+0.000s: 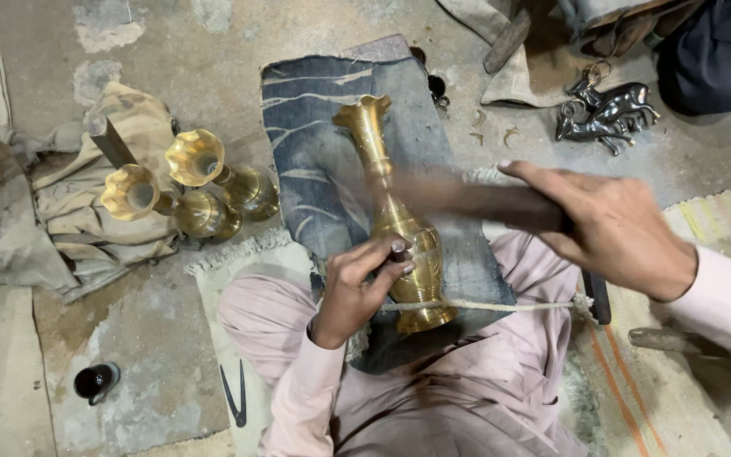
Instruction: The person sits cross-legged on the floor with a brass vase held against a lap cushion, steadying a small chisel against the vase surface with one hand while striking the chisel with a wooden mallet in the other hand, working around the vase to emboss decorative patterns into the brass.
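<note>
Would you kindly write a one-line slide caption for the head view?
Left hand steadies a small tool on a fluted brass vase lying on blue cloth, while the right hand swings a blurred hammer.

Glossy brass vase (395,216) on matt, seemingly denim cloth (315,144)

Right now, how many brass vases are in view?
3 clearly: one brass vase lies on the blue cloth under the left hand; two more lie side by side on the tan cloth at left. A brass piece at the left edge may be a fourth.
</note>
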`<move>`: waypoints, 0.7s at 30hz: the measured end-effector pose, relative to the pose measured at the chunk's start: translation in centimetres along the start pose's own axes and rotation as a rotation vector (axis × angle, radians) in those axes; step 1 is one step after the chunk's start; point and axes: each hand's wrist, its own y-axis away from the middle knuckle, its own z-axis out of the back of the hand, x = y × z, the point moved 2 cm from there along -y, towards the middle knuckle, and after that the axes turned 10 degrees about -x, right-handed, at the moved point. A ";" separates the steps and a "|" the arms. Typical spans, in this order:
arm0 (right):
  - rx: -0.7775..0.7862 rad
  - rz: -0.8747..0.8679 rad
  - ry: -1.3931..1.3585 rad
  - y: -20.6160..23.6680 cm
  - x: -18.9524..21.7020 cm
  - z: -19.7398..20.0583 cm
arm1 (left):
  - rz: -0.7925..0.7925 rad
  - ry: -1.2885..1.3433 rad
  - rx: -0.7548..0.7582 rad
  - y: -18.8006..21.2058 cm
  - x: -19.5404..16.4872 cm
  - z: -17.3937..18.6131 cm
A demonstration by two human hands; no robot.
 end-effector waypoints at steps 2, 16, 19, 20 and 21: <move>0.001 -0.009 0.007 0.6 -0.2 -0.2 | 0.034 -0.032 0.033 0.2 0.3 0.1; -0.293 -0.341 -0.435 9.9 -3.1 -6.4 | 0.326 0.207 0.083 -3.0 0.4 0.2; -0.339 -0.461 -0.448 11.7 -2.9 -8.3 | 0.302 0.108 0.243 -5.0 0.4 -0.9; -0.333 -0.473 -0.438 12.0 -3.0 -8.8 | 0.260 0.028 0.292 -5.6 0.5 -1.3; -0.326 -0.485 -0.429 12.2 -3.1 -9.2 | 0.217 -0.052 0.342 -6.0 0.6 -1.5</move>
